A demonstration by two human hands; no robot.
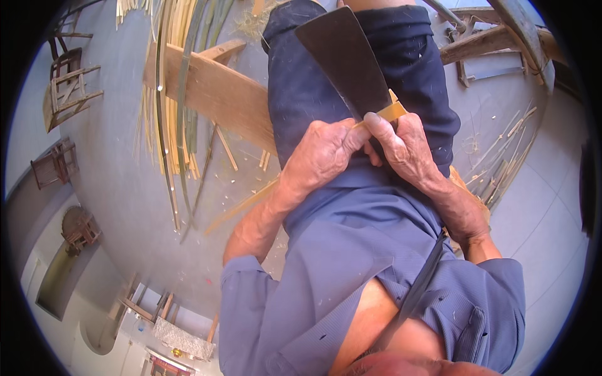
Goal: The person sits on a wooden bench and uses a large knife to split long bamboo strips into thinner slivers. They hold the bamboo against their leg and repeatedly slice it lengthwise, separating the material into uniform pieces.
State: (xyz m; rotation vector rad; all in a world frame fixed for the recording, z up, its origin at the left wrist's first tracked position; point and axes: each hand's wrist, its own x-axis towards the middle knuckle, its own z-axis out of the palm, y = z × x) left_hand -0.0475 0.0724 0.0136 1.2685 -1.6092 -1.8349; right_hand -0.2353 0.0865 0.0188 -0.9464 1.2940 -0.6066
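Observation:
My left hand is closed around a bamboo strip; a pale length of strip shows beneath my left forearm. My right hand is close beside it, its thumb pressed on the strip near the end. A broad, dark-bladed knife points away from me over my thighs. Its base meets the strip between my hands, and the strip's end looks split there. The knife's handle is hidden, apparently inside my right hand.
Left of my knees, a wooden bench bears long bamboo strips. Wooden chairs stand farther left. At right are a wooden frame and loose bamboo pieces on the floor. Shavings lie beyond the bench.

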